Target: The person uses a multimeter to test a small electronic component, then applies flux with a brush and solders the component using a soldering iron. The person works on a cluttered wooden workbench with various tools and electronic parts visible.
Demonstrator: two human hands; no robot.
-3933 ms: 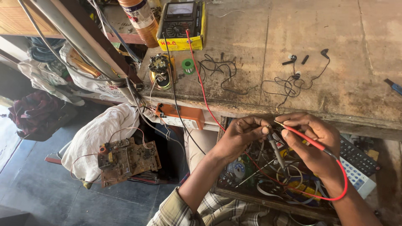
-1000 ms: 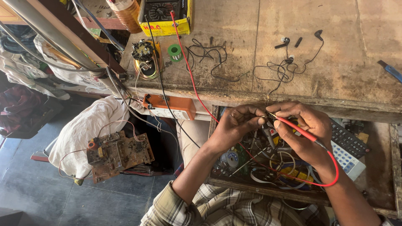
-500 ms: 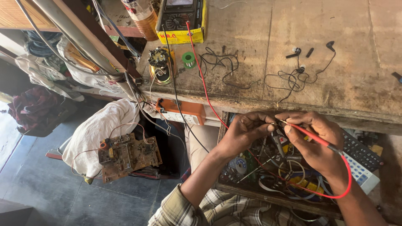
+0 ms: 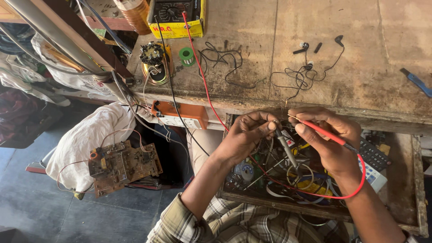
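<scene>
My left hand (image 4: pixel 245 135) is closed around the black probe (image 4: pixel 285 146), fingers curled, thumb and forefinger pinching near its top; the probe hangs down toward five o'clock over the open drawer (image 4: pixel 405 180). My right hand (image 4: pixel 328 141) is also closed, gripping the red probe (image 4: pixel 321 130) like a pen, with its thin metal tip pointing to nine o'clock, toward my left fingers. Whether the two tips touch something small between my hands, I cannot tell (the thing there is too tiny and my fingers cover it). The red wire (image 4: pixel 204 81) runs from the yellow meter (image 4: pixel 177 18) at twelve o'clock, and it loops under my right wrist. The meter is cut off by the top edge. Inside the drawer I see tangled wires and tools, hard to separate, and a remote control (image 4: pixel 373 164) half hidden behind my right hand. On the wooden bench (image 4: pixel 351 58) lie black earphones (image 4: pixel 310 63) and a green solder spool (image 4: pixel 186 56). At eight o'clock, a circuit board (image 4: pixel 121 166) rests on a white cloth (image 4: pixel 94 135).
</scene>
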